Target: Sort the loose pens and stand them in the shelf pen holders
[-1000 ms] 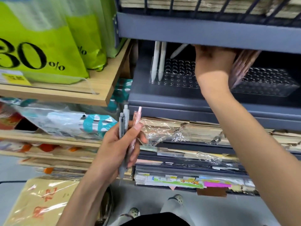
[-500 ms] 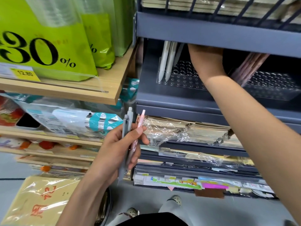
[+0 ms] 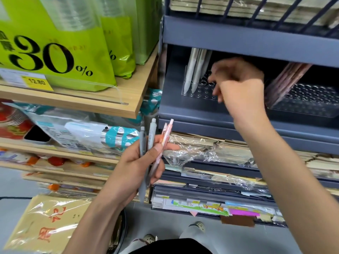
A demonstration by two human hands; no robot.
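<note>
Since 0.5 s ago the right hand (image 3: 238, 85) has drawn back out of the grey shelf (image 3: 238, 37) and now hangs before the clear pen holder (image 3: 199, 93). Its blurred fingers (image 3: 214, 88) are loosely bent, with nothing seen in them. Just left of those fingers, white pens (image 3: 192, 70) stand in the holder's holes; to their right a pink bundle (image 3: 286, 83) leans in a second holder (image 3: 308, 105). Below, the left hand (image 3: 135, 167) grips 2 grey pens (image 3: 146, 143) and a pink pen (image 3: 166, 138), thumb pressed across them, their tops rising above its fingers.
</note>
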